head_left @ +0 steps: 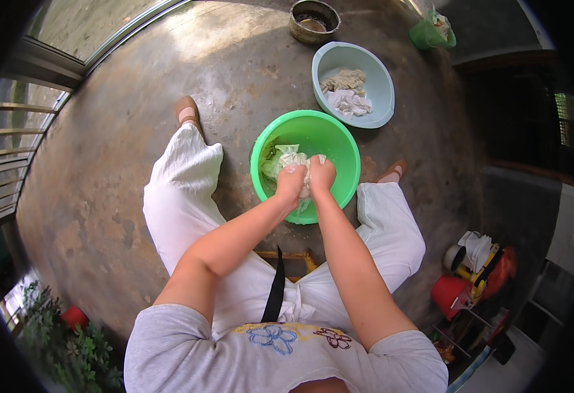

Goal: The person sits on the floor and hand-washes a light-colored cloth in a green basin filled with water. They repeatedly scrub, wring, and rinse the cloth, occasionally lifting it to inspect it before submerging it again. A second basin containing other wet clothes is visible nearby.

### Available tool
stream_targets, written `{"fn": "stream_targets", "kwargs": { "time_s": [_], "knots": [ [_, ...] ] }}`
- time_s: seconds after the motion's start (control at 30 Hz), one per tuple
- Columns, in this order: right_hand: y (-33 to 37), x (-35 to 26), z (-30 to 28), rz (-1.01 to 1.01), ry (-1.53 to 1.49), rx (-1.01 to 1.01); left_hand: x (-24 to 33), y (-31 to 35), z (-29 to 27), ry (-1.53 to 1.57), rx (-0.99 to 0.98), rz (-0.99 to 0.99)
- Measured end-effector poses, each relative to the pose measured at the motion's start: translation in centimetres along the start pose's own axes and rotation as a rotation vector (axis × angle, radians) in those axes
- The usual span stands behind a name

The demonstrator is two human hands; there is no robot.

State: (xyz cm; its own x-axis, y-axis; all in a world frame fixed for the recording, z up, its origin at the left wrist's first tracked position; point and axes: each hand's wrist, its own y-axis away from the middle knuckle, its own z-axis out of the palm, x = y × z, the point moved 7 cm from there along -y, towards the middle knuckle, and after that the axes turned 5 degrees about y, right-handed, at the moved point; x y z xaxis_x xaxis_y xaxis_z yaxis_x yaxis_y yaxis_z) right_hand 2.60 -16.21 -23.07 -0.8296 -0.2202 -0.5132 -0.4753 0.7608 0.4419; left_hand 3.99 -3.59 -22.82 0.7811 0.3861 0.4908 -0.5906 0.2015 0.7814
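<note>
Between my knees, a bright green basin (343, 141) stands on the floor. Inside it lies wet whitish cloth (293, 157), bunched up, with part of it spread against the basin's left wall. My left hand (291, 183) is closed round the bunched cloth. Close beside it, my right hand (322, 173) grips the same cloth, fingers wrapped in. Both fists are held over the basin, nearly touching. Much of the cloth is hidden behind my hands, and its exact kind does not show.
A pale blue basin (382, 82) with white and beige cloths (347, 92) stands just beyond, at the right. Behind it sits a dark metal pot (314, 26). A green bin (431, 34) is at the far right. Red bucket (449, 295) and clutter lie near right; plants (57, 334) near left.
</note>
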Motion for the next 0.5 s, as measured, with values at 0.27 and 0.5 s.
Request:
{"fn": "stream_targets", "kwargs": {
  "time_s": [0.27,0.5],
  "knots": [
    [6.0,-6.6,-1.4,-0.620,-0.118,0.135,4.2,-1.9,0.7,0.048,-0.147,0.044],
    [-2.8,0.9,1.4,-0.076,-0.148,-0.056,0.8,0.1,1.7,-0.132,-0.234,-0.004]
  ]
}}
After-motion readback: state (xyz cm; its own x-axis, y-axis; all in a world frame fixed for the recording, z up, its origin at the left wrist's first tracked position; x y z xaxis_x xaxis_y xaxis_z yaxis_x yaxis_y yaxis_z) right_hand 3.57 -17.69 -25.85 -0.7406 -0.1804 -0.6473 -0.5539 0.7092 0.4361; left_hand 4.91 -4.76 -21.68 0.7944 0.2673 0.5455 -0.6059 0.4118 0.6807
